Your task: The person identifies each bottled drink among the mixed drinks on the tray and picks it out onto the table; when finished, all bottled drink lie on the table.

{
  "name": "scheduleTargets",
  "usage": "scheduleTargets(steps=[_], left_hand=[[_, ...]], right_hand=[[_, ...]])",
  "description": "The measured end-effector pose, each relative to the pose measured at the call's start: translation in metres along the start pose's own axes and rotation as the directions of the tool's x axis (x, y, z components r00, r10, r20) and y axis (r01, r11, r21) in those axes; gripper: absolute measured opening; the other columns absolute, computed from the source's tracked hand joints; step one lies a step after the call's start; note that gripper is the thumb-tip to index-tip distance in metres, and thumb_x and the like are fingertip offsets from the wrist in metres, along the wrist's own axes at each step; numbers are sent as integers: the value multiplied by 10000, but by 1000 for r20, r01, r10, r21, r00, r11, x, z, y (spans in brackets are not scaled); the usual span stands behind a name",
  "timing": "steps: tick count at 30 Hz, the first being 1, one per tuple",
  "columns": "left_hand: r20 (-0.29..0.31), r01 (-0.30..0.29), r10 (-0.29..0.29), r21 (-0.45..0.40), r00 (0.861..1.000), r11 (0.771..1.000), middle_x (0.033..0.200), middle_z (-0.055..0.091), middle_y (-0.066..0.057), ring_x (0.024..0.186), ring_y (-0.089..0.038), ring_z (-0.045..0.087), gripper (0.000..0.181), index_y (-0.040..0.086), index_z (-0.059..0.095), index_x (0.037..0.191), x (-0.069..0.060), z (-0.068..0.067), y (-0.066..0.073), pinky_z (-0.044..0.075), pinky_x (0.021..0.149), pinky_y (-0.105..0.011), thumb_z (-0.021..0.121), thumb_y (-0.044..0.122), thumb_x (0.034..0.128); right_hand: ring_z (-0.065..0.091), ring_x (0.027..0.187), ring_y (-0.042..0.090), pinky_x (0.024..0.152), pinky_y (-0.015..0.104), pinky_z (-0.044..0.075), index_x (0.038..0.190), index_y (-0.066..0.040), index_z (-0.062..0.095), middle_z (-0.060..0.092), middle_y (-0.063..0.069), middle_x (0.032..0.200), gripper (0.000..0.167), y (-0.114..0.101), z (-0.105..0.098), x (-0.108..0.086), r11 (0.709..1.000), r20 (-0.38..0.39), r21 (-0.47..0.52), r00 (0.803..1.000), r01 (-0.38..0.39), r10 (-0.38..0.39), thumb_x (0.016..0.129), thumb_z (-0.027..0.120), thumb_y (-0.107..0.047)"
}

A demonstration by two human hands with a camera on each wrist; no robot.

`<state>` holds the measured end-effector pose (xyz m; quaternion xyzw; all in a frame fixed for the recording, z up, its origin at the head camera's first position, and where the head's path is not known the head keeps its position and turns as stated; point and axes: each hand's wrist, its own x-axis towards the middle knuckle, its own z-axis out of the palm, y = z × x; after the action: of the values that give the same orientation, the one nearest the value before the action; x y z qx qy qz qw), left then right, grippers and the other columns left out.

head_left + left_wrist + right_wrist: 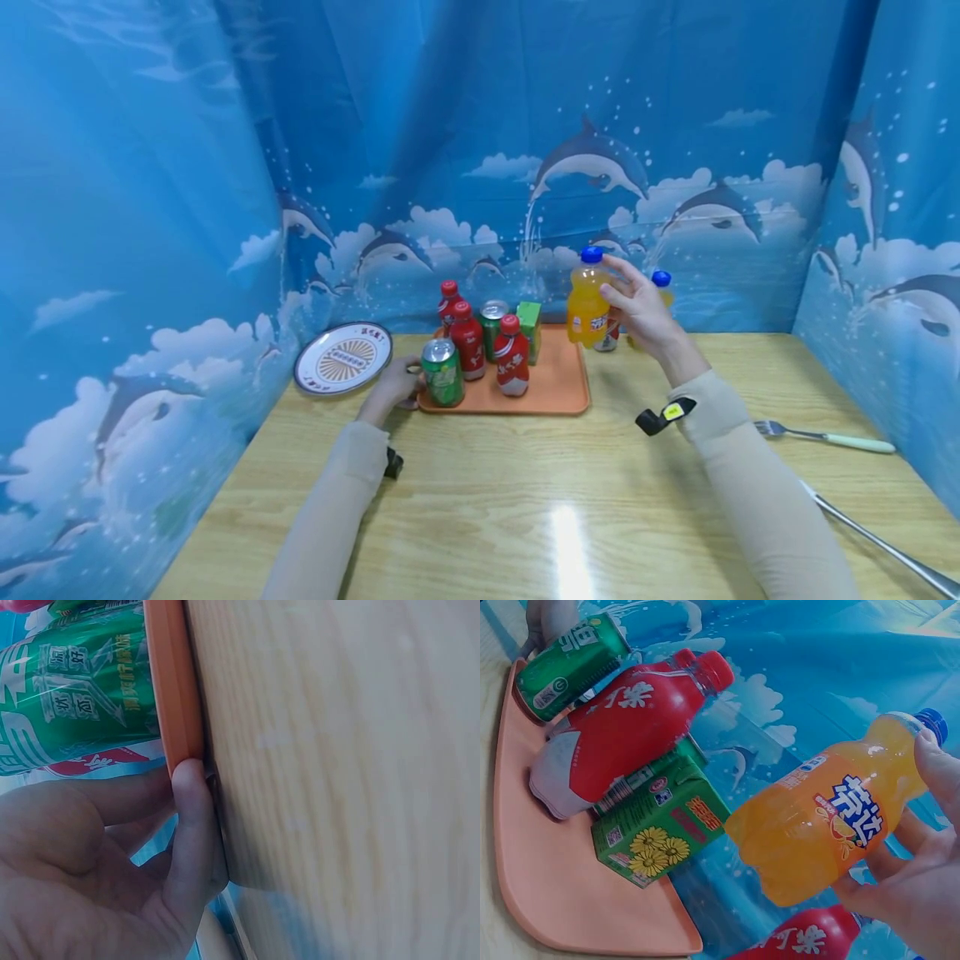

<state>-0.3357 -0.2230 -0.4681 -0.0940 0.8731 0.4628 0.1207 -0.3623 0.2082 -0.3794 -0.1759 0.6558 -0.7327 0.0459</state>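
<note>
In the head view my right hand (643, 315) grips an orange soda bottle (588, 304) with a blue cap, upright and raised near the right back of an orange tray (558, 392). The right wrist view shows thumb and fingers around the upper part of this bottle (832, 810). My left hand (395, 385) pinches the tray's left rim; its thumb (193, 799) presses the edge in the left wrist view. On the tray stand a green can (442, 375) nearest that hand, several red bottles (513, 358), a second green can (492, 321) and a green drink carton (529, 329).
A patterned plate (343, 358) leans at the back left. Behind my right hand stand another orange soda bottle (662, 283) and a partly hidden red bottle (802, 937). To the right lie a fork (825, 437) and a long metal utensil (885, 546). Dolphin-print curtains (480, 125) enclose the table.
</note>
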Motion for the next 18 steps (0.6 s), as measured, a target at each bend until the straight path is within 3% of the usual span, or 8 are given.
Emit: scheduleTargets(steps=[8, 13, 18], left_hand=[[5, 12, -12, 6, 1000, 1000, 1172, 637, -198, 808, -175, 624, 557, 70, 497, 1539, 4, 0, -1, 605, 565, -222, 556, -4, 990], [5, 18, -18, -1, 1000, 1000, 1186, 631, -193, 789, -173, 624, 557, 87, 489, 1550, 7, 0, -2, 603, 561, -222, 555, 13, 1002], [4, 26, -26, -1, 1000, 1000, 1223, 629, -209, 789, -172, 626, 562, 91, 479, 1559, 7, 0, -2, 609, 566, -226, 557, 19, 1007]], right_hand=[[584, 1251, 104, 955, 212, 594, 1639, -239, 335, 536, -46, 1465, 640, -2, -12, -5, 998, -15, 55, 1000, -14, 15, 1061, 612, -239], [597, 1243, 103, 950, 212, 610, 1616, -235, 363, 516, -10, 1497, 627, 1, -21, -8, 999, -19, 34, 1000, -6, 6, 1051, 634, -216], [520, 1339, 148, 964, 179, 587, 1621, -239, 364, 424, 81, 1622, 639, 4, -28, -12, 999, -45, -6, 998, -45, 44, 1047, 645, -224]])
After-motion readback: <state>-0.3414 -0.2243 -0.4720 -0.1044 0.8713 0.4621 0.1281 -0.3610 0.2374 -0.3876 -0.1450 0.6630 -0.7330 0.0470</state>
